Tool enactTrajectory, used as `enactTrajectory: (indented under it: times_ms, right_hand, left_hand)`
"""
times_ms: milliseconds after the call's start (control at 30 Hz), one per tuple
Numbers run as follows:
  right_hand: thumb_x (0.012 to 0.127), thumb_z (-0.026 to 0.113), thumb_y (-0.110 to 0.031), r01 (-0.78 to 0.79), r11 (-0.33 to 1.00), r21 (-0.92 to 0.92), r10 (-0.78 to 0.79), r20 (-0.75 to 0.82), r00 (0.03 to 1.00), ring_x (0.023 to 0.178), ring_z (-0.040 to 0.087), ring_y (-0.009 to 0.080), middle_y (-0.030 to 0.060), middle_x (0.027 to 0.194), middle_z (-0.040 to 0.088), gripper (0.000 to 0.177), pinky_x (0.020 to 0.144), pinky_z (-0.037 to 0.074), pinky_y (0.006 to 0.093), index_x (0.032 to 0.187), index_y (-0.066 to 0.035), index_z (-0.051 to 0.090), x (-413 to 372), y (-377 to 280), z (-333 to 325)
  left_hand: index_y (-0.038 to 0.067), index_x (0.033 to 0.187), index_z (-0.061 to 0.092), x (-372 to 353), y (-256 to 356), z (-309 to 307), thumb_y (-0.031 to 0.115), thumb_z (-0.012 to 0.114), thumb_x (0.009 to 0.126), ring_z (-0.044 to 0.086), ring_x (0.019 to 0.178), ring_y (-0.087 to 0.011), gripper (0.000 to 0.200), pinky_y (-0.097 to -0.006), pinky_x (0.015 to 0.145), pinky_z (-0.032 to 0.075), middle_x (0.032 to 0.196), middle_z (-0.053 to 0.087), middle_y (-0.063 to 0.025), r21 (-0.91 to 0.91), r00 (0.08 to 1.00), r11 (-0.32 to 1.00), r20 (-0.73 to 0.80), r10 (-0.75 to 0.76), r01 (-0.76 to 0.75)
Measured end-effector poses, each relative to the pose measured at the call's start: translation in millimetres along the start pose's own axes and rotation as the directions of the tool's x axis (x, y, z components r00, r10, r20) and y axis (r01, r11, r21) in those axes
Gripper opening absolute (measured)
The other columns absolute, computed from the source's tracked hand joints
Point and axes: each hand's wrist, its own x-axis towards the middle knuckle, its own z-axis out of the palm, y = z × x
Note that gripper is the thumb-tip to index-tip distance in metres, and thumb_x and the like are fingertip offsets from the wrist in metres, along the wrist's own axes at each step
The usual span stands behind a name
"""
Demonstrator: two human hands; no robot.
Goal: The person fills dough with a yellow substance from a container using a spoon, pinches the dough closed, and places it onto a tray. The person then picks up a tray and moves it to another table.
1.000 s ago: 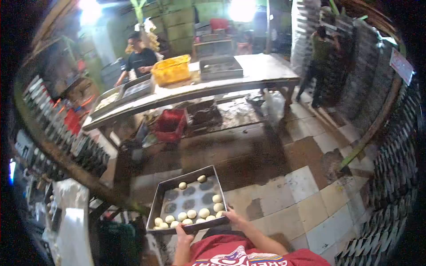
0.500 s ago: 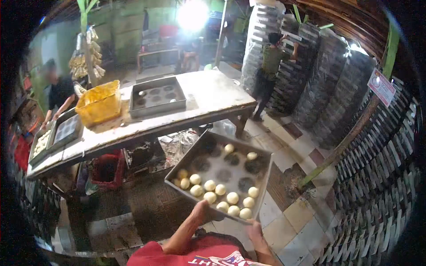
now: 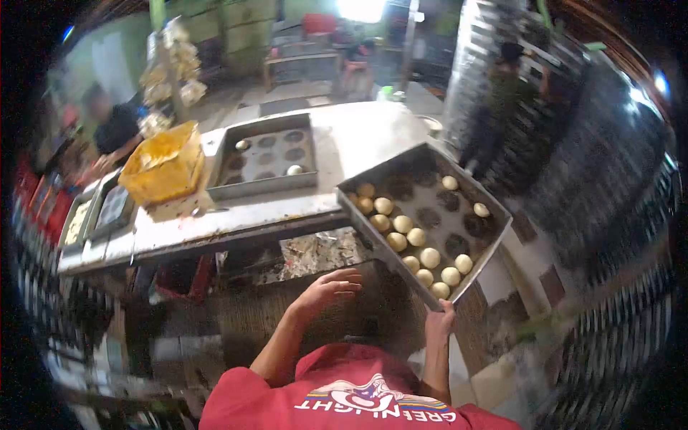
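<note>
My right hand (image 3: 439, 319) grips the near corner of a square metal tray (image 3: 387, 173), which is tilted and overlaps the table's right end in this view. Round pale dough balls (image 3: 430, 257) crowd its near and left sides, with two more near the far right side; dark round marks cover its bottom. My left hand (image 3: 331, 290) is off the tray, to its left, fingers stretched out and holding nothing. On the table (image 3: 365, 132) sits a second metal tray (image 3: 263, 188) with similar round marks and two dough balls in it.
A yellow plastic container (image 3: 159, 175) stands left of the second tray. Further left are a smaller tray (image 3: 111, 208) and a tray of pale pieces (image 3: 76, 222), near a person (image 3: 117, 129) in dark clothing. Another person (image 3: 504, 93) stands by tall stacks (image 3: 573, 143) on the right.
My left hand has let go of the tray and moved away to the left. The tray has swung up and right, closer to the table, in my right hand. The view has turned.
</note>
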Motion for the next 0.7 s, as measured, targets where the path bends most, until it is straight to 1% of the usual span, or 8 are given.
enactTrajectory:
  times_ms: [100,167,200,267,400,467,600,700]
  right_hand:
    - [0.079,0.050,-0.021,-0.062,0.991,-0.121,0.071,0.073,0.995,0.100,0.049,0.0228,0.0107,0.104,0.051,0.032,0.089,0.040,0.0365,0.103,0.000,0.051,88,2,15]
    - [0.081,0.050,-0.023,0.077,0.733,-0.675,-0.026,0.085,0.996,0.099,0.049,0.0221,0.0095,0.104,0.050,0.033,0.087,0.042,0.0348,0.102,0.002,0.051,121,0,22]
    - [0.081,0.050,-0.023,0.054,0.729,-0.683,0.012,0.092,0.996,0.099,0.049,0.0221,0.0095,0.104,0.050,0.033,0.087,0.042,0.0348,0.102,0.002,0.051,141,4,24]
    - [0.084,0.052,-0.012,-0.046,0.959,-0.278,0.054,0.020,0.998,0.106,0.048,0.0211,0.0139,0.111,0.050,0.030,0.082,0.046,0.0364,0.112,-0.001,0.048,178,6,35]
    - [0.083,0.054,-0.018,-0.022,0.968,-0.252,-0.001,-0.093,0.996,0.108,0.047,0.0216,0.0131,0.115,0.049,0.036,0.083,0.043,0.0403,0.115,-0.003,0.046,211,-6,103]
    - [0.081,0.056,-0.027,-0.118,0.992,-0.035,0.110,-0.176,0.978,0.108,0.048,0.0237,0.0111,0.116,0.050,0.044,0.087,0.039,0.0441,0.118,-0.005,0.044,241,-7,118]
    - [0.080,0.056,-0.033,-0.079,0.982,-0.172,0.068,-0.071,0.995,0.108,0.047,0.0253,0.0105,0.116,0.050,0.049,0.091,0.034,0.0438,0.119,-0.007,0.043,298,14,119]
    - [0.080,0.059,-0.036,-0.079,0.972,-0.220,0.081,0.002,0.997,0.118,0.039,0.0263,0.0170,0.131,0.035,0.063,0.101,0.027,0.0444,0.129,-0.004,0.037,319,26,120]
  left_hand:
    - [0.000,0.131,0.035,22,15,-5,0.019,0.049,0.088,0.047,0.115,-0.0232,0.049,-0.0357,0.096,0.038,0.129,0.045,-0.0141,-0.083,0.978,0.997,-0.205,-0.025,0.008]
    - [0.001,0.130,0.036,42,13,-13,0.021,0.052,0.088,0.048,0.114,-0.0233,0.050,-0.0357,0.096,0.038,0.127,0.047,-0.0139,-0.027,0.970,0.998,-0.240,0.040,-0.048]
    - [0.000,0.129,0.038,47,15,-15,0.019,0.054,0.087,0.050,0.112,-0.0235,0.049,-0.0354,0.095,0.040,0.125,0.048,-0.0137,-0.060,0.958,0.997,-0.288,0.022,-0.041]
    - [0.000,0.128,0.038,61,26,-22,0.018,0.054,0.087,0.050,0.112,-0.0233,0.048,-0.0351,0.094,0.041,0.125,0.048,-0.0137,-0.007,0.921,0.997,-0.385,0.067,-0.076]
    - [-0.002,0.124,0.042,95,79,-50,0.018,0.055,0.086,0.054,0.107,-0.0231,0.045,-0.0334,0.091,0.043,0.119,0.052,-0.0148,0.179,0.835,0.974,-0.506,0.214,-0.142]
    - [-0.004,0.124,0.041,109,108,-67,0.022,0.056,0.085,0.053,0.107,-0.0236,0.049,-0.0340,0.091,0.043,0.119,0.052,-0.0168,0.320,0.804,0.942,-0.532,0.265,-0.099]
    - [-0.003,0.121,0.044,140,152,-90,0.025,0.056,0.085,0.054,0.105,-0.0227,0.047,-0.0343,0.090,0.043,0.118,0.052,-0.0161,0.485,0.797,0.871,-0.494,0.348,-0.079]
    - [-0.001,0.120,0.046,160,160,-112,0.021,0.057,0.085,0.055,0.103,-0.0218,0.043,-0.0338,0.089,0.044,0.116,0.054,-0.0144,0.437,0.839,0.894,-0.446,0.311,-0.099]
